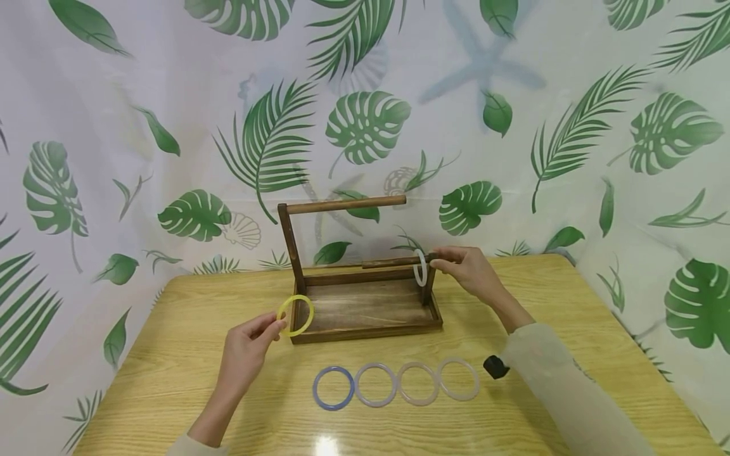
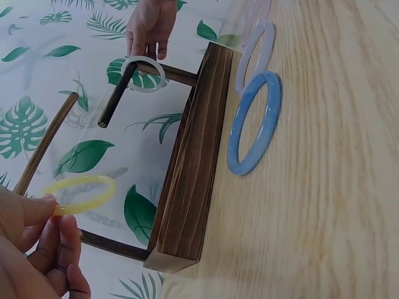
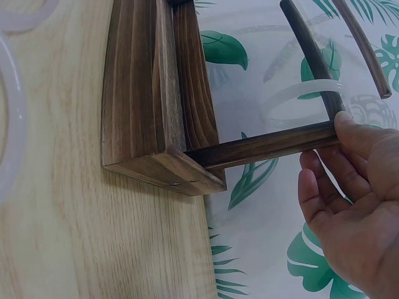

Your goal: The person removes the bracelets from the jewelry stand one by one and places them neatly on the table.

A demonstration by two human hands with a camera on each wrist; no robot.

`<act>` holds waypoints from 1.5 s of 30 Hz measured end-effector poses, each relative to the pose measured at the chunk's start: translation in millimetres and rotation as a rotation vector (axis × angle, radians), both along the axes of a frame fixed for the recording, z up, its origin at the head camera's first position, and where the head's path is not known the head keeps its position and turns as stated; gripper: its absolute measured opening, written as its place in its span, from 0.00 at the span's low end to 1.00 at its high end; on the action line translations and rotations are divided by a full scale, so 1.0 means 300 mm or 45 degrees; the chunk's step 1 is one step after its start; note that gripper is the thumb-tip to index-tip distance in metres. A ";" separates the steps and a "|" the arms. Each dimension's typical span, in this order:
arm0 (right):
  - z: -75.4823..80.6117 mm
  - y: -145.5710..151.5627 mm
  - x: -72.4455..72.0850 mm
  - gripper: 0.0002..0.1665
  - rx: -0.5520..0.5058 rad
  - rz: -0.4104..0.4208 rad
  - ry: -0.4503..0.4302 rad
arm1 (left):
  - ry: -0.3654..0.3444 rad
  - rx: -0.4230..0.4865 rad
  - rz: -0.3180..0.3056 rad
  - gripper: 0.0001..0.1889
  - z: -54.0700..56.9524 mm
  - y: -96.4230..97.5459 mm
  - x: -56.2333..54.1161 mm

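Observation:
My left hand (image 1: pixel 251 348) pinches a yellow bangle (image 1: pixel 312 315) between thumb and fingertips, holding it up before the left end of a dark wooden bangle stand (image 1: pixel 365 330). This stand has a tray base and two posts, each with a rod pointing inward, the left one higher. A whitish bangle (image 1: pixel 421 278) hangs on the lower rod (image 1: pixel 390 262), close to the right post. At the top of that post (image 3: pixel 268 146), my right hand (image 1: pixel 467 272) grips the corner with its thumb and fingers. The upper rod (image 1: pixel 348 204) carries no bangle.
On the table in front of the stand lie a blue bangle (image 1: pixel 315 387) and several pale bangles in a row, one of them lilac-white (image 1: pixel 358 385). A small black object (image 1: pixel 495 367) sits beside the right sleeve. A leaf-patterned curtain (image 1: pixel 365 126) hangs behind the table.

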State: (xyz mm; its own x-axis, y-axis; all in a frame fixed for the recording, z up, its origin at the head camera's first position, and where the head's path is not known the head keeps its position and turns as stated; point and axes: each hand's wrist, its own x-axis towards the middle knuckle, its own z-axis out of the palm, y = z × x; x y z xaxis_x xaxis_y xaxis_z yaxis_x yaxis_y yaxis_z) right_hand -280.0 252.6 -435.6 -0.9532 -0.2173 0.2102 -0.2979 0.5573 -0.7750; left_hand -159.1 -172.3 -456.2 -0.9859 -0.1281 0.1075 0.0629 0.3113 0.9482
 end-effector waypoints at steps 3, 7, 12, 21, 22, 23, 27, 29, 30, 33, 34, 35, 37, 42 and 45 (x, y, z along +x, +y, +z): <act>-0.003 0.000 0.000 0.26 -0.005 0.002 -0.001 | -0.023 -0.004 0.002 0.16 -0.002 -0.010 0.013; -0.005 0.000 0.000 0.26 -0.009 0.005 -0.004 | -0.061 -0.004 -0.001 0.18 -0.003 -0.021 0.033; -0.005 -0.001 0.002 0.26 -0.024 0.009 -0.008 | -0.087 -0.003 0.002 0.18 -0.004 -0.030 0.055; -0.003 -0.003 0.004 0.26 -0.026 0.013 -0.007 | -0.160 -0.014 0.013 0.18 -0.007 -0.052 0.076; -0.004 -0.002 0.004 0.26 -0.028 0.013 -0.007 | -0.166 -0.018 0.014 0.18 -0.006 -0.054 0.078; -0.004 -0.002 0.004 0.26 -0.029 0.013 -0.007 | -0.169 -0.023 0.015 0.18 -0.006 -0.055 0.080; -0.006 0.000 0.004 0.26 -0.031 0.014 -0.009 | -0.185 -0.035 0.022 0.17 -0.007 -0.057 0.090; -0.006 0.000 0.004 0.26 -0.032 0.016 -0.010 | -0.197 -0.034 0.021 0.17 -0.009 -0.058 0.096; -0.005 0.000 0.004 0.26 -0.035 0.017 -0.011 | -0.199 -0.036 0.014 0.18 -0.010 -0.059 0.098; -0.004 0.001 0.005 0.26 -0.038 0.016 -0.011 | -0.219 -0.042 0.008 0.18 -0.017 -0.061 0.104; -0.004 0.002 0.005 0.26 -0.038 0.015 -0.010 | -0.229 -0.045 0.006 0.18 -0.019 -0.062 0.106; -0.004 0.002 0.004 0.26 -0.037 0.014 -0.010 | -0.239 -0.050 0.003 0.18 -0.021 -0.064 0.108; -0.004 0.002 0.004 0.26 -0.037 0.015 -0.010 | -0.262 -0.062 0.003 0.18 -0.025 -0.067 0.113; -0.003 0.002 0.001 0.27 -0.047 0.020 -0.016 | -0.301 -0.086 -0.028 0.18 -0.041 -0.082 0.129; -0.002 0.000 0.000 0.26 -0.044 0.017 -0.020 | -0.320 -0.087 -0.049 0.17 -0.057 -0.092 0.137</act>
